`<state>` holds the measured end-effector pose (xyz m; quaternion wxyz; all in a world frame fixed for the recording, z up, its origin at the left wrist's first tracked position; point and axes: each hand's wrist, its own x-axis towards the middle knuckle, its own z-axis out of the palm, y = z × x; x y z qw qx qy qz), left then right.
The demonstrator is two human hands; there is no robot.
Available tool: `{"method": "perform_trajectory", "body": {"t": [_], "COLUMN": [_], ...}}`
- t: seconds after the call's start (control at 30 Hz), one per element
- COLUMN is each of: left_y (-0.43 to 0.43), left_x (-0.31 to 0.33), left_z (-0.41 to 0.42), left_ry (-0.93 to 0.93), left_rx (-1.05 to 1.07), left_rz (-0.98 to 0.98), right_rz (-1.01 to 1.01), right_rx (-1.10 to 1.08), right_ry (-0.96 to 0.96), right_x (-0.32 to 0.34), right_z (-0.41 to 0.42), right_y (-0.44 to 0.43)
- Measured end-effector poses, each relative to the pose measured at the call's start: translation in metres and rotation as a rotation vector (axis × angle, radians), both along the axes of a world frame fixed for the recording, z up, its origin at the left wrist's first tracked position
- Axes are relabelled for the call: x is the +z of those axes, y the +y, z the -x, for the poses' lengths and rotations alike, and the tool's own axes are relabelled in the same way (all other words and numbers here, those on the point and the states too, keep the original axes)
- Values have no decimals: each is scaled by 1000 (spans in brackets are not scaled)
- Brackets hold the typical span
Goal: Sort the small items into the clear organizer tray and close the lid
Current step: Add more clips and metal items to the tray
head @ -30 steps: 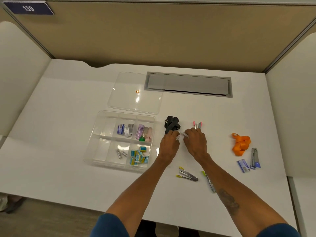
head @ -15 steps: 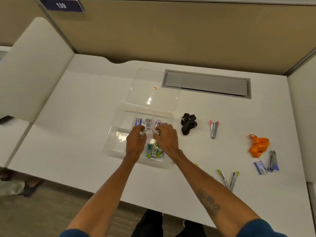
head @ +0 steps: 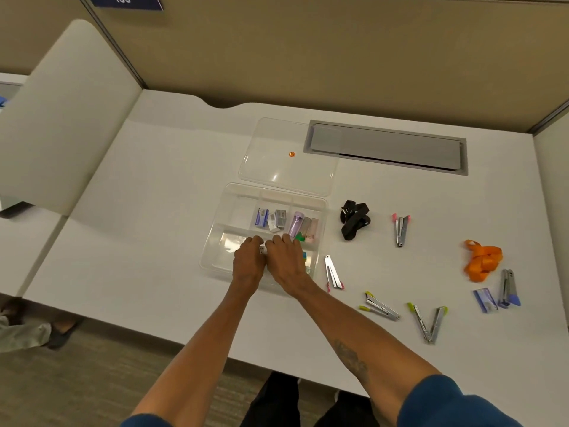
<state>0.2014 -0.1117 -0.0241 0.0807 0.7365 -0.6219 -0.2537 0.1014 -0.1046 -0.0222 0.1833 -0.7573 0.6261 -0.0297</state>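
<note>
The clear organizer tray (head: 215, 235) lies open on the white desk, with its clear lid (head: 286, 167) flat behind it. Small staple boxes (head: 271, 217) and a purple item (head: 296, 224) fill the back compartments. My left hand (head: 248, 260) and my right hand (head: 284, 260) are together over the tray's front middle compartment, pinching a small white item (head: 262, 249) between them. Loose on the desk to the right lie a black strap (head: 354, 223), several staple removers (head: 401, 230), an orange strap (head: 483, 260) and a blue staple box (head: 485, 300).
A grey cable hatch (head: 388, 147) is set into the desk behind the lid. Beige partition walls enclose the desk at the back and right. A white divider panel (head: 61, 118) stands at the left. Someone's foot (head: 58, 331) shows on the floor at lower left.
Both hands moved left from beside the black strap to over the tray, carrying the small white item, then dropped toward the front middle compartment. The head camera also turned left.
</note>
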Motion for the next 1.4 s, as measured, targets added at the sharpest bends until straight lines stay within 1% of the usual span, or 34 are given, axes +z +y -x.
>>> {"method": "perform_trajectory", "body": {"t": [0.1,0.2,0.33,0.4,0.53,0.67,0.83,0.93,1.0,1.1,1.27,1.4], "left_y": [2,7,18,25,48,69,92,103,106,107,112,107], "left_x": [4,13,26,29,23,11,-2,-7,-9,-9,-9,-9], "left_z": [8,29,69,90,127,154,178,185,188,191,194,193], "left_ry": [85,169,264,283,269,225,1,-123,-173,-152,-104,-93], "left_rx": [75,80,-9,-74,-159,-96,-145,-186,-211,-190,-139,-123], "left_rz": [47,137,221,252,244,117,-34,-62,-58,-40,-13,6], "right_rz": [58,99,143,130,101,16,-140,-246,-265,-184,-181,-138], "right_rx": [-48,-151,-258,-319,-384,-401,-326,-256,-186,-132,-158,-193], "right_ry": [-159,-256,-261,-259,-237,-193,-223,-228,-167,-48,-34,-11], "right_x": [8,13,13,11,5,0,-6,-8,-10,-14,-18,-22], "right_z": [13,42,92,118,171,213,241,245,245,245,238,234], "right_y": [4,13,29,38,67,98,131,142,148,153,156,155]}}
